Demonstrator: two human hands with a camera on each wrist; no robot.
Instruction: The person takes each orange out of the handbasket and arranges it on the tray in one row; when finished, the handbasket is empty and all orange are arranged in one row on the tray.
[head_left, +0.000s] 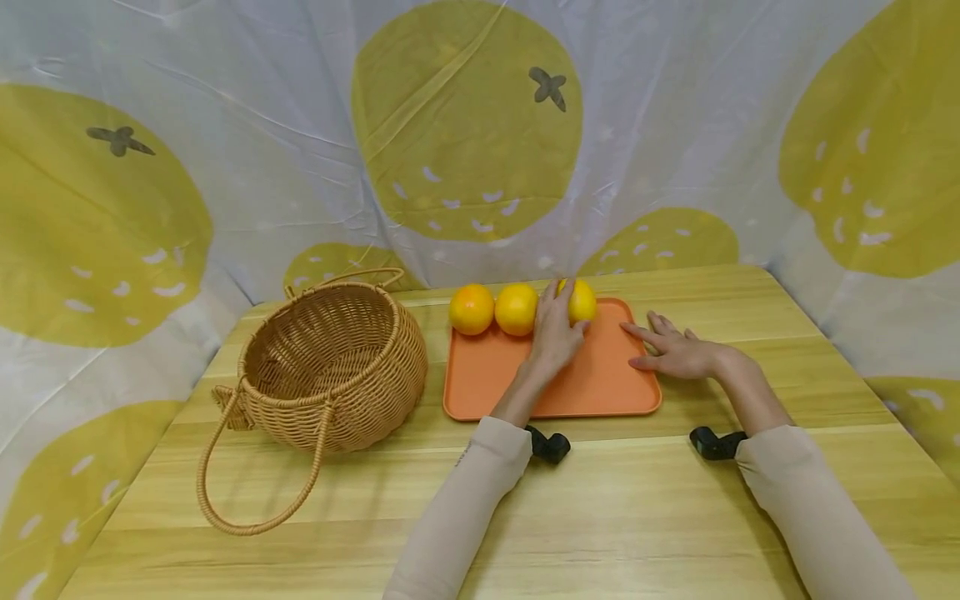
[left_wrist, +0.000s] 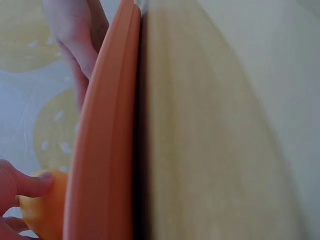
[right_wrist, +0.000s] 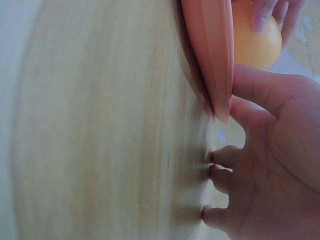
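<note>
An orange tray [head_left: 487, 383] lies on the table with three oranges in a row along its far side. My left hand [head_left: 555, 329] reaches over the tray and grips the rightmost orange [head_left: 582, 303], thumb on the near side and fingers over its top. In the left wrist view the thumb presses on that orange [left_wrist: 47, 207]. The middle orange [head_left: 516, 309] sits just left of this hand, beside the left orange [head_left: 472, 309]. My right hand [head_left: 686, 352] is spread at the tray's right edge; its thumb and forefinger touch the rim [right_wrist: 220, 75], while other fingertips rest on the table.
A round wicker basket [head_left: 390, 400] stands left of the tray, its near handle [head_left: 258, 529] folded down toward the table's front and its far handle [head_left: 345, 273] leaning back. Behind the wooden table [head_left: 622, 517] hangs a fruit-print cloth [head_left: 285, 150].
</note>
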